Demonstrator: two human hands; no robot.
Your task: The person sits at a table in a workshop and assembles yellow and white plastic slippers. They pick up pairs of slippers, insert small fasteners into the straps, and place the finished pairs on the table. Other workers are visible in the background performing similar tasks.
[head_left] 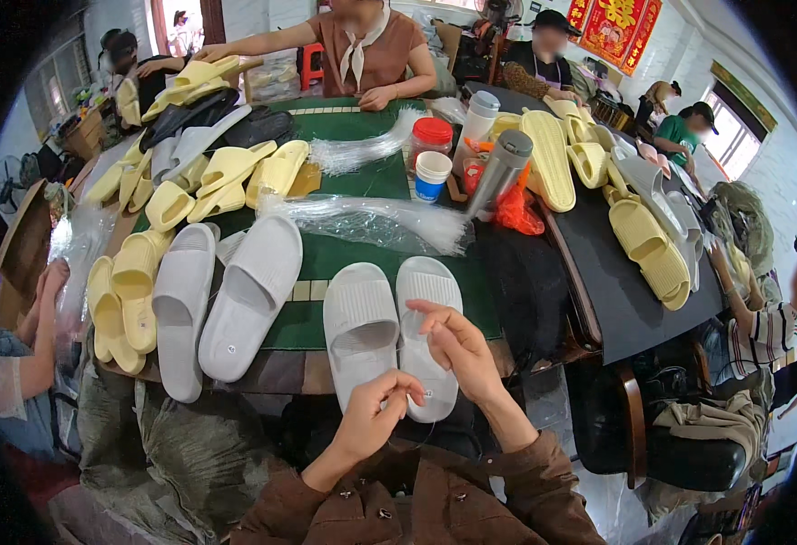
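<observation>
A pair of grey slippers lies before me at the table's front edge: a left-hand grey slipper (360, 313) and a right-hand grey slipper (428, 363), side by side. My left hand (376, 418) is closed in a pinch over the heel ends. My right hand (462, 350) is bent above the right-hand slipper, thumb and forefinger drawn close. Anything in either pinch is too fine to make out. Beyond lie a bundle of clear plastic strands (371, 221) and another strand bundle (362, 145). Another grey slipper pair (251, 300) rests to the left.
Yellow slippers (135, 291) and a mixed slipper pile (207, 136) fill the left side. A paper cup (431, 177), red-lidded jar (431, 136) and steel flask (503, 173) stand ahead. More slippers lie on the black table (616, 309) at right. Several people sit around; a chair (680, 436) stands right.
</observation>
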